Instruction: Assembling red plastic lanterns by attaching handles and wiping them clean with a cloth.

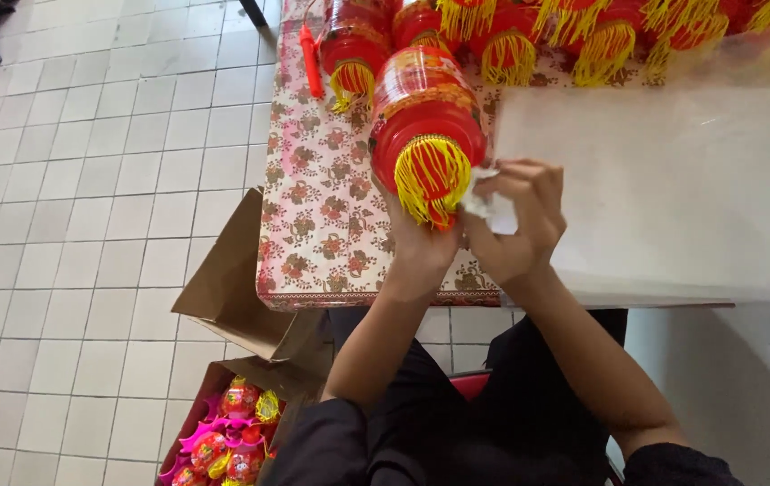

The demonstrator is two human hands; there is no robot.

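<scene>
A red lantern [423, 112] with a yellow tassel fringe [432, 180] lies tilted toward me over the floral tablecloth [313, 207]. My left hand [421, 252] grips its lower end from beneath, fingers mostly hidden behind the fringe. My right hand [520, 216] sits just right of the fringe, its fingers pinched on a small crumpled white piece [486, 205] that touches the lantern's end. A large clear plastic sheet [664, 180] spreads over the table under and beside my right hand.
Several more red lanterns with yellow fringes [574, 36] line the table's far side, with a red pen-like stick [312, 61] at the left. An open cardboard box [241, 360] of red and yellow decorations [227, 441] stands on the white tiled floor by my left knee.
</scene>
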